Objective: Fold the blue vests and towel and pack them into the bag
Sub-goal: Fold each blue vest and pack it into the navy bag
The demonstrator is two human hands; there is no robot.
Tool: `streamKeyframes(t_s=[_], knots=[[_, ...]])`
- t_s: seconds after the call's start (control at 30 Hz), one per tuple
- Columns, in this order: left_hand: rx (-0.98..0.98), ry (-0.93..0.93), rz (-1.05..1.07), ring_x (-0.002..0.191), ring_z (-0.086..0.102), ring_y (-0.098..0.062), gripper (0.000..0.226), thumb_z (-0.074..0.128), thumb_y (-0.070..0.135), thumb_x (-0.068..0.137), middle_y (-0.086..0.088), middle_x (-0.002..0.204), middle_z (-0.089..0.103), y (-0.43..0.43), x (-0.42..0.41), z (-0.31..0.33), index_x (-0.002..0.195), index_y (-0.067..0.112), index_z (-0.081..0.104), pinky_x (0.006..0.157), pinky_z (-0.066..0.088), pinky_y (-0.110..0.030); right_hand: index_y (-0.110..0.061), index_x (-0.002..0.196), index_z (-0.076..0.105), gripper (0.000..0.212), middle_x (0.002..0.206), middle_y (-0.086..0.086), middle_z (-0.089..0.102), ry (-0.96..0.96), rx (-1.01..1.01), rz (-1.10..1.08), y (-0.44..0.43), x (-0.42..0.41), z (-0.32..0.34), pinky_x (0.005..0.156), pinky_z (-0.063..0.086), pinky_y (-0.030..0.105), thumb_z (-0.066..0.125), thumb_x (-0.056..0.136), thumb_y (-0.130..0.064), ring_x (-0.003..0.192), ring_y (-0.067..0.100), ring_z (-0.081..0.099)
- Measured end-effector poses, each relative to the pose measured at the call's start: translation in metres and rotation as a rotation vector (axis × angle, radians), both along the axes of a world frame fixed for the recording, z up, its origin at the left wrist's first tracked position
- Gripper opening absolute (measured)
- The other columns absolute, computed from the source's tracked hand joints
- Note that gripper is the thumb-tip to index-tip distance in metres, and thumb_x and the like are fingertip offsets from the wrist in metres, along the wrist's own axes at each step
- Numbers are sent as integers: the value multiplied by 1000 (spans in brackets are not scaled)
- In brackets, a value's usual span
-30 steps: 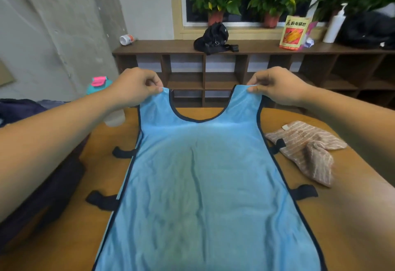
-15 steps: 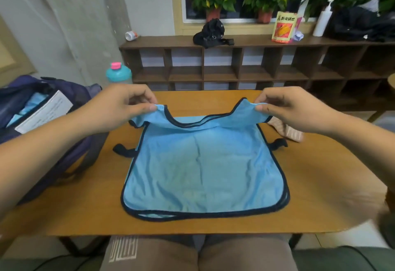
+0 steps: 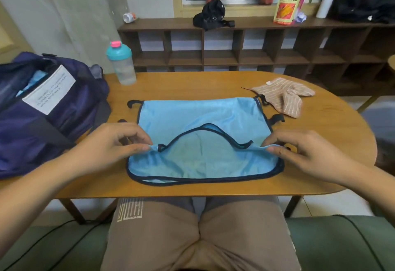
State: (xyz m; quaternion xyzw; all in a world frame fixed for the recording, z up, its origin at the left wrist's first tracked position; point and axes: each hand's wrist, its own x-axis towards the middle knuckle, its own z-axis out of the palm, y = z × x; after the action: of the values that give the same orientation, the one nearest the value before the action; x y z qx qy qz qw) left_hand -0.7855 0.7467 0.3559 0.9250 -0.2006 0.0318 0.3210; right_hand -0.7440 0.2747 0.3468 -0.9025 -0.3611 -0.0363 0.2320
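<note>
On a rounded wooden bench [image 3: 213, 84], before a seated person, folding is under way. Just left of the left grip, a dark blue bag [image 3: 64, 117] lies open, something light blue showing inside. Between the two grips a blue vest [image 3: 203, 119] lies doubled over, its shoulder straps brought down toward the hem. Beyond the right grip, apart from it, a striped towel [image 3: 284, 97] lies crumpled, not yet folded. The left hand [image 3: 111, 144] pinches one strap between thumb and fingers; the right hand [image 3: 307, 153] pinches the other likewise. This appears to be the vest's first fold. The next move probably calls for laying the straps flat, then folding narrower to fit the bag.
</note>
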Motion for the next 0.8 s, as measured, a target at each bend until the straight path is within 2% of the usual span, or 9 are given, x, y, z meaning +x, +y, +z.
streamKeyframes(t_s=[0.1,0.17,0.27,0.43,0.5,0.6,0.7,0.8], knots=[[36,8,-85,89,71,-18,15,77,53,92,9,100,74,1,-7,-18,98,39,79,77,58,-47,-35,115,70,13,110,-21,68,11,-56,48,-3,-5,-16,84,55,29,62,105,-33,105,2,67],[65,34,-117,88,70,-18,8,81,45,91,10,100,73,1,-10,-26,98,41,79,76,57,-46,-32,116,70,14,114,-21,66,14,-73,80,-5,-7,-23,89,54,28,61,106,-33,109,2,65],[122,50,-129,89,71,-15,12,84,35,88,14,100,73,1,-12,-29,96,41,79,75,57,-43,-29,118,72,17,118,-20,63,-6,-80,108,-6,-9,-24,92,53,28,60,106,-31,113,4,65],[150,91,-127,93,72,-8,12,85,35,86,17,99,73,0,-15,-29,94,42,80,81,54,-26,-25,118,73,22,116,-13,63,-118,-121,146,-9,-16,-24,88,55,35,56,106,-17,109,9,64],[147,104,-124,94,72,-7,11,85,36,86,17,99,73,-3,-18,-29,92,42,80,82,53,-22,-27,117,72,24,115,-12,62,-155,-183,165,-9,-18,-28,86,54,36,61,101,-13,105,13,63],[155,124,-124,95,72,-9,4,79,40,90,17,99,73,-5,-18,-25,94,42,80,84,56,-30,-32,115,69,29,115,-15,57,-117,-249,150,-5,-21,-29,85,52,33,64,94,-13,103,8,59],[192,167,-103,96,72,-11,11,70,45,96,18,101,74,-3,-14,-19,95,41,80,85,57,-40,-35,111,66,26,115,-21,54,-64,-235,114,-3,-22,-24,78,51,32,57,91,-22,96,3,56],[143,206,-17,89,74,-11,12,65,37,101,13,96,76,-4,-6,-13,98,35,76,82,60,-45,-36,117,61,26,111,-24,52,-53,-202,72,-2,-19,-22,70,51,32,56,97,-20,88,4,58]])
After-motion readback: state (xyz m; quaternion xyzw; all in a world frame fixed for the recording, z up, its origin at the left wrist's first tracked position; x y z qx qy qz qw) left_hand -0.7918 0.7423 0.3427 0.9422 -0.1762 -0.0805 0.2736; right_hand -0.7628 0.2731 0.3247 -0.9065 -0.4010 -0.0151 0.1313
